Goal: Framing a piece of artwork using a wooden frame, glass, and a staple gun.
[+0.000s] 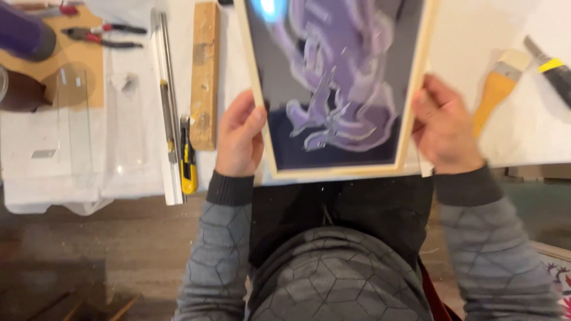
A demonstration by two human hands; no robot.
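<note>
While sitting at the white desk [523, 137], the person is gripping a pale wooden picture frame [342, 83] between both hands, the left hand [239, 138] clasping its left edge and the right hand [443, 128] its right edge; a yellow utility knife [188, 159] is lying just left, a paintbrush [498, 89] lying right.

The light is bright and even over the white bench [523, 137], which is close to washed out at the upper right. A hard blue-white glare spot sits on the glass of the framed picture [339, 83] near its top edge. Motion blur smears the right hand [443, 128], the paintbrush [499, 83] and the picture's purple shapes; the left hand [239, 137] is a little sharper. The floor below lies dim and soft.
</note>
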